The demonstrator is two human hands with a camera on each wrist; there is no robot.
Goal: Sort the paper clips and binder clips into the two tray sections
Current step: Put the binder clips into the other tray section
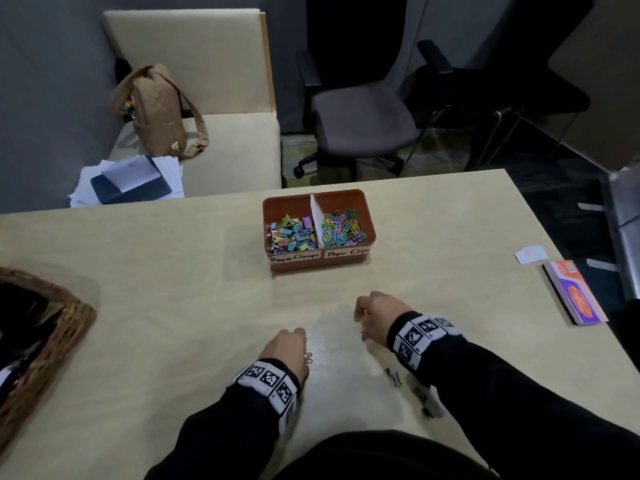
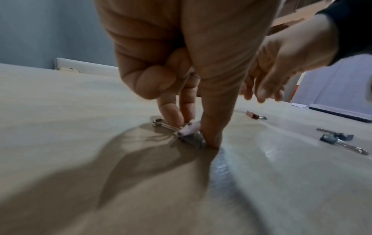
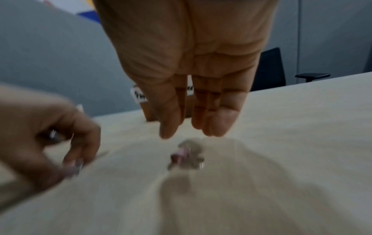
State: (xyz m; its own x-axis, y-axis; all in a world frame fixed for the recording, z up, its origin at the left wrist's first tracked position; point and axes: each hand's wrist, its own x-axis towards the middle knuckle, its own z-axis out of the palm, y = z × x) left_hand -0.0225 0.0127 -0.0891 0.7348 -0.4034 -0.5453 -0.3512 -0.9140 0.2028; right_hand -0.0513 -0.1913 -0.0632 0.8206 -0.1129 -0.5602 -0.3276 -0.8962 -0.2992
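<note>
Bench (image 1: 138,306): pale wood, seen from its near edge.

Tray (image 1: 370,220): brown, two sections, toward the far edge at mid-width. We read "Paper Clamps" on its left label and "Paper Clips" on its right. Binder clips (image 1: 292,233) fill the left section; paper clips (image 1: 343,228) fill the right, a white divider between them.

Left hand (image 1: 287,351): near the near edge, knuckles up. In the left wrist view we see its thumb and fingers (image 2: 171,114) pinching a pink clip (image 2: 190,128) that lies on the bench, the thumb tip pressed to the surface beside it.

Right hand (image 1: 375,317): just right of the left hand, apart from it. In the right wrist view we see its fingers (image 3: 213,114) straight, pointing down, close together, holding nothing, above a blurred reddish clip (image 3: 181,155) on the bench.

Loose clips (image 1: 394,375): two more, dark, near the right sleeve by the near edge.

Basket (image 1: 52,341): wicker, at the left edge.

Booklet (image 1: 575,292): orange, at the right edge, a white card (image 1: 530,254) just beyond it.
</note>
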